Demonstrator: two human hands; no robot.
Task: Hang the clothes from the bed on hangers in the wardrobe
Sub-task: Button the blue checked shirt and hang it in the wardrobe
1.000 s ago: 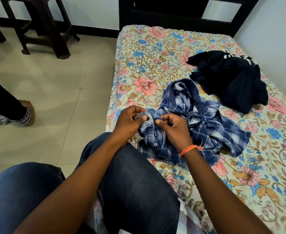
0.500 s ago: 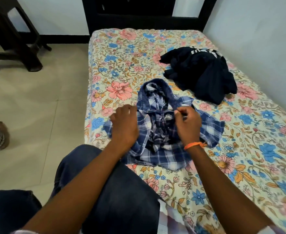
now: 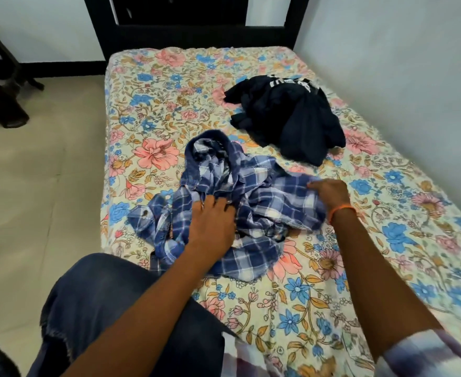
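Head view: person sits at the edge of the bed (image 3: 169, 85), both hands on a shirt
Shirt: blue plaid shirt (image 3: 253, 197), crumpled, near edge of the bed, just in front of the knee
Dark clothes: dark heap (image 3: 286, 118) further up the bed, white stripes on top, close to the shirt; whether they touch is unclear
Left hand: left hand (image 3: 210, 227) lies on the middle of the shirt, fingers bent into the folds, looks like gripping the cloth
Right hand: right hand (image 3: 330, 193) at the shirt's right side, fingers curled onto the cloth edge, pinching it as far as I can tell
Handling: soft, light, floppy, no shape of its own; not fragile; buttons may snag
Where to hold: probably collar or shoulders, so it opens out for a hanger
Count: one plaid shirt, one dark heap (pieces in it unclear), two hands
Not in view: hangers, wardrobe
Progress: likely early, nothing hung yet from here
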